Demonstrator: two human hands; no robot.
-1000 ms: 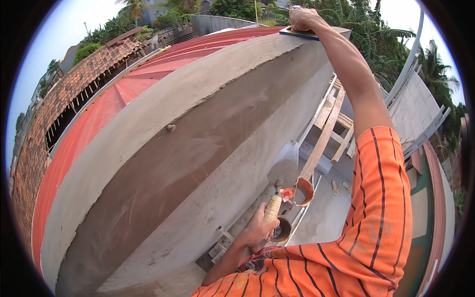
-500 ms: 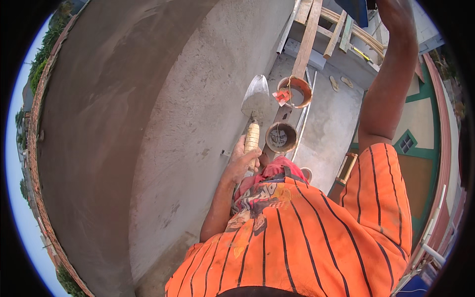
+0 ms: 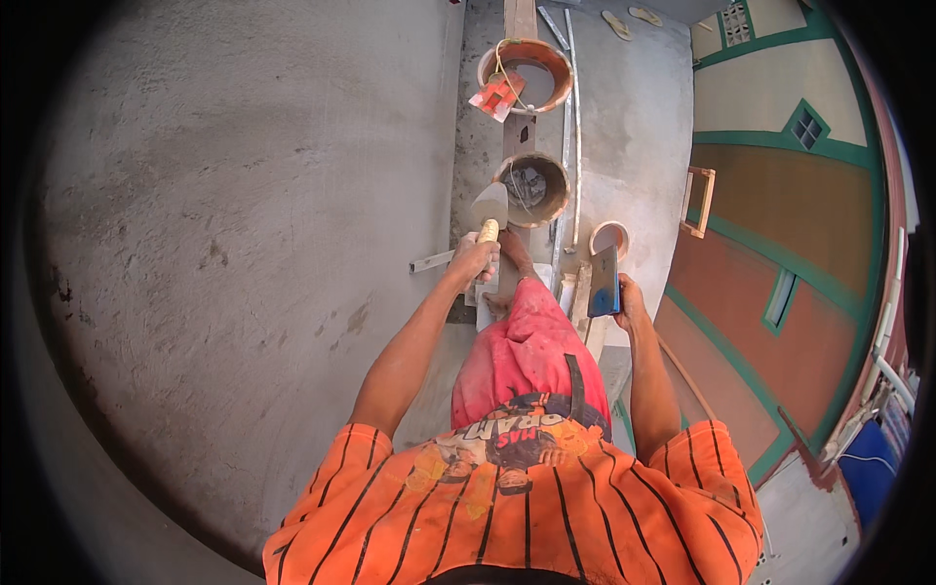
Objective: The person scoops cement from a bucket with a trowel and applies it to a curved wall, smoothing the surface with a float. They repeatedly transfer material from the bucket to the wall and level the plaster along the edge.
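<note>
**A:** ok so what's each hand up to here?

**B:** Left grip [image 3: 475,259] is wrapped snugly round the handle of a trowel [image 3: 490,205], fingers curled in. The blade points away from the body, and from this angle it overlaps the left rim of the nearer bucket [image 3: 557,195]. Can't tell if it's actually touching it.

**A:** And the right one?

**B:** Right grip [image 3: 629,300] is closed on a flat blue-edged float [image 3: 604,276], tilted up almost on edge, out to the right of the knees. Some of the fingers are hidden, so I can't see exactly how they sit on it. A smaller round pail [image 3: 625,240] shows just past the float.

**A:** What's in the buckets?

**B:** Nearer one has some greyish stuff in it, too murky to say what. The farther bucket [image 3: 558,78] has an orange-red piece [image 3: 495,96] at its near-left rim. There's a long plank [image 3: 517,18] running under the two, with a thin pale pole [image 3: 576,146] lying to the right.

**A:** Anything else around?

**B:** Big rough grey wall [image 3: 244,175] on the left, a bare foot [image 3: 517,250] just below the nearer bucket, and a pair of slippers [image 3: 616,24] way up on the floor.
</note>
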